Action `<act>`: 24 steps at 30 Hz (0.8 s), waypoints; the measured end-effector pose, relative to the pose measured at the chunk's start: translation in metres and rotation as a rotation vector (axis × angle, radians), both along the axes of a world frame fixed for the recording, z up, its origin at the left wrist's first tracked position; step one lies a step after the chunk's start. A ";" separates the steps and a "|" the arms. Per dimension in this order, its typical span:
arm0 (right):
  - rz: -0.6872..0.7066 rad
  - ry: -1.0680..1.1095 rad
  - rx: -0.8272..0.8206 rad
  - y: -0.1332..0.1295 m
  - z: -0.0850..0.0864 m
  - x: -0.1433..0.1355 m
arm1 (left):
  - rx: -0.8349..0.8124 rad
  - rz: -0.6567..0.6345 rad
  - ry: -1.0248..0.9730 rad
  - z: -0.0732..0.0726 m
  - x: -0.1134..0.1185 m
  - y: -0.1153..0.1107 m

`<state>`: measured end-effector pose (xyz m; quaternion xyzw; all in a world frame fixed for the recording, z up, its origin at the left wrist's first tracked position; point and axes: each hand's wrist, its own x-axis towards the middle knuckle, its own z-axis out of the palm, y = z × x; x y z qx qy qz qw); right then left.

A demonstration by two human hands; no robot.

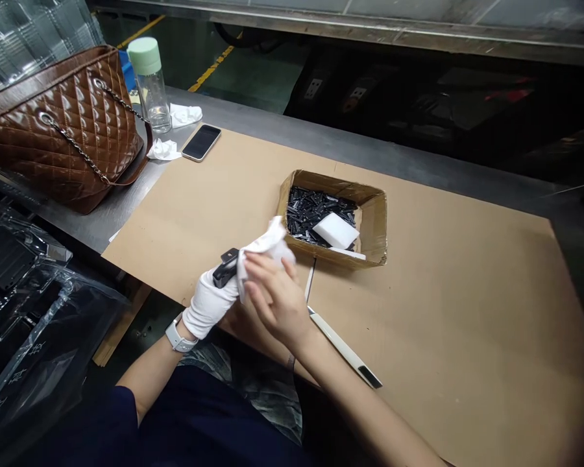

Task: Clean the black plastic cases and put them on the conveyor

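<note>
A white glove covers my left hand [210,303], which is closed round a black plastic part [226,267] above the table's near edge. Bare and partly blurred, my right hand [279,298] presses a crumpled white cloth [265,243] against the part, covering its right side. Just beyond the hands stands an open cardboard box [374,227] holding many small black pieces [309,207] and a white foam block [337,229]. A white-handled tool with a narrow blade [343,347] lies beside my right forearm.
Brown cardboard [448,305] covers the tabletop. At the far left are a phone [202,143], crumpled tissues [164,150], a bottle with a green cap [150,91] and a brown quilted handbag [63,130]. Black parts in clear plastic [19,279] sit at the left.
</note>
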<state>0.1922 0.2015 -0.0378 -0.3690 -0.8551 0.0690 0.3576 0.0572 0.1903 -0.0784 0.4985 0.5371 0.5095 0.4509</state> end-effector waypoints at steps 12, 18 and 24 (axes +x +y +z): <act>-0.052 0.117 -0.069 0.007 -0.006 0.002 | 0.080 -0.057 0.179 0.011 0.002 0.002; -0.092 0.296 -0.211 0.012 -0.012 0.011 | 0.081 -0.105 0.330 0.021 0.012 0.007; 0.028 0.231 -0.095 0.008 -0.012 0.014 | 0.055 -0.149 0.403 0.021 0.016 0.016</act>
